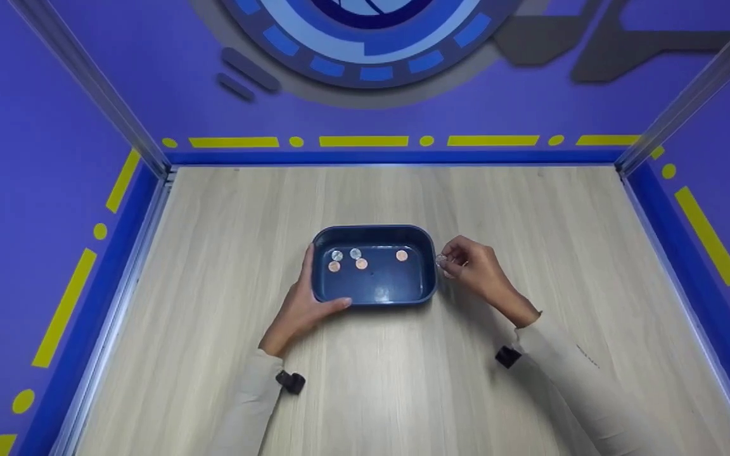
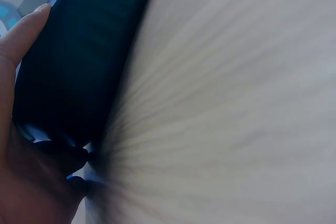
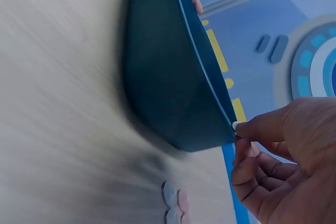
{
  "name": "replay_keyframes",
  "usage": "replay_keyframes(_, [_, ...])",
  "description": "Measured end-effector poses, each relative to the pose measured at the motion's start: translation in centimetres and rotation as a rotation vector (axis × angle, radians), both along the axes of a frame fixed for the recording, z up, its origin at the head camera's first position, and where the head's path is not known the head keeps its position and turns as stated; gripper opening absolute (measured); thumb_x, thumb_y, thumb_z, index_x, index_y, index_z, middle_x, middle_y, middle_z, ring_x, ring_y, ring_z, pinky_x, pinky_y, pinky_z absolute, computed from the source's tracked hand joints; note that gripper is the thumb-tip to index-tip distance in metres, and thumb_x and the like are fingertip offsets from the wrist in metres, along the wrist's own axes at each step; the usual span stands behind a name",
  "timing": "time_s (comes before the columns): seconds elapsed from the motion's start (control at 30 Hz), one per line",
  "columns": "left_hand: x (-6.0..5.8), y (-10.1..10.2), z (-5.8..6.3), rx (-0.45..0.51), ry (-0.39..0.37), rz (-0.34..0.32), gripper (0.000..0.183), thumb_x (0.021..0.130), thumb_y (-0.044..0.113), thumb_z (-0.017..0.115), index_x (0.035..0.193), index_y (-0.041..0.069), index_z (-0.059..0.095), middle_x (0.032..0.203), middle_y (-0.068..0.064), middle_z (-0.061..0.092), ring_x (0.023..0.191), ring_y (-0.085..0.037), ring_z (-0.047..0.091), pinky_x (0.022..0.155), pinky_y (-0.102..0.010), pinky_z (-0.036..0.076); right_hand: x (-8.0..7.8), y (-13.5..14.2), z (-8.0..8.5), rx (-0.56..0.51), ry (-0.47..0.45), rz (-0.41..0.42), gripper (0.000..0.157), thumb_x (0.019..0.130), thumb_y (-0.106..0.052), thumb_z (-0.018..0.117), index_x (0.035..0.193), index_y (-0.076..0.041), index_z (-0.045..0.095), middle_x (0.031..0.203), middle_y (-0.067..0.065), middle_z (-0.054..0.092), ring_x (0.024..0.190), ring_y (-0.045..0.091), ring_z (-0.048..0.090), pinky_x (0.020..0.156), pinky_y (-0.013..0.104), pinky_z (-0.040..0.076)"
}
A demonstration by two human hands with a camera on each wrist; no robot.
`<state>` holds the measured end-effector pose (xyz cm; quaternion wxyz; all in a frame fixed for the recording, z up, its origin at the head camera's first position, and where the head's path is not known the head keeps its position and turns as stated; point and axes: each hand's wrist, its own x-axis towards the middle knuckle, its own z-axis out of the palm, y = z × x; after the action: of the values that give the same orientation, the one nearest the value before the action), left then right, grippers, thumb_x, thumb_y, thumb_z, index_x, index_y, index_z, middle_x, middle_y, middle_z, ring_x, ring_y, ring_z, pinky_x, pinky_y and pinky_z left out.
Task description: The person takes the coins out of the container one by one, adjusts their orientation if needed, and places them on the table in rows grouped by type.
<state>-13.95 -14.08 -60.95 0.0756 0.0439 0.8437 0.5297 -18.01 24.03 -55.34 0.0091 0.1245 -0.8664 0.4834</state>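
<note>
A dark blue rectangular tub (image 1: 397,294) sits on the table, with two silver coins (image 1: 355,253) and three copper coins (image 1: 402,255) lying on its floor. My left hand (image 1: 305,307) holds the tub's left end, thumb over the near rim and fingers along the end wall. At the opposite end, my right hand (image 1: 474,265) pinches a silver coin (image 3: 237,126) between thumb and fingertips, right at the tub's rim. Below that hand, several silver and copper coins (image 3: 170,195) lie on the table beside the tub, mostly hidden in the head view.
The wood-grain table (image 1: 365,392) carries the tub near its middle. Blue-purple panels (image 1: 365,120) with yellow markings rise at the back and both sides, joined by metal corner posts (image 1: 688,95). A small black camera (image 1: 291,382) is strapped at each wrist.
</note>
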Motion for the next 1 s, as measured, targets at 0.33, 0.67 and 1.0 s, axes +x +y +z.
replay_keyframes(0.33, [0.0, -0.1, 0.0, 0.006, 0.009, 0.001, 0.143, 0.078, 0.058, 0.096, 0.179, 0.027, 0.001, 0.178, -0.019, 0.031, 0.151, -0.041, 0.048, 0.123, -0.064, 0.037, 0.2, 2.9, -2.4, 0.029, -0.02, -0.091, 0.011, 0.093, 0.008, 0.081, 0.099, 0.004, 0.073, 0.087, 0.013, 0.074, 0.076, 0.01, 0.064, 0.068, 0.015, 0.049])
replay_keyframes(0.67, [0.0, 0.0, 0.0, 0.01, 0.022, 0.0, 0.142, 0.078, 0.056, 0.097, 0.179, 0.025, 0.002, 0.178, -0.021, 0.031, 0.151, -0.043, 0.047, 0.124, -0.064, 0.036, 0.5, 5.6, -4.2, 0.075, -0.088, -0.135, 0.009, 0.097, 0.004, 0.078, 0.105, 0.003, 0.073, 0.093, 0.014, 0.074, 0.079, 0.016, 0.065, 0.064, 0.02, 0.05])
replay_keyframes(1.0, [0.1, -0.1, -0.1, 0.014, 0.02, -0.005, 0.143, 0.078, 0.057, 0.097, 0.179, 0.025, 0.001, 0.178, -0.02, 0.031, 0.152, -0.041, 0.047, 0.124, -0.064, 0.035, 1.0, 6.6, -4.7, 0.073, -0.118, -0.143, 0.009, 0.097, 0.008, 0.073, 0.106, 0.005, 0.072, 0.094, 0.017, 0.073, 0.079, 0.021, 0.066, 0.058, 0.021, 0.053])
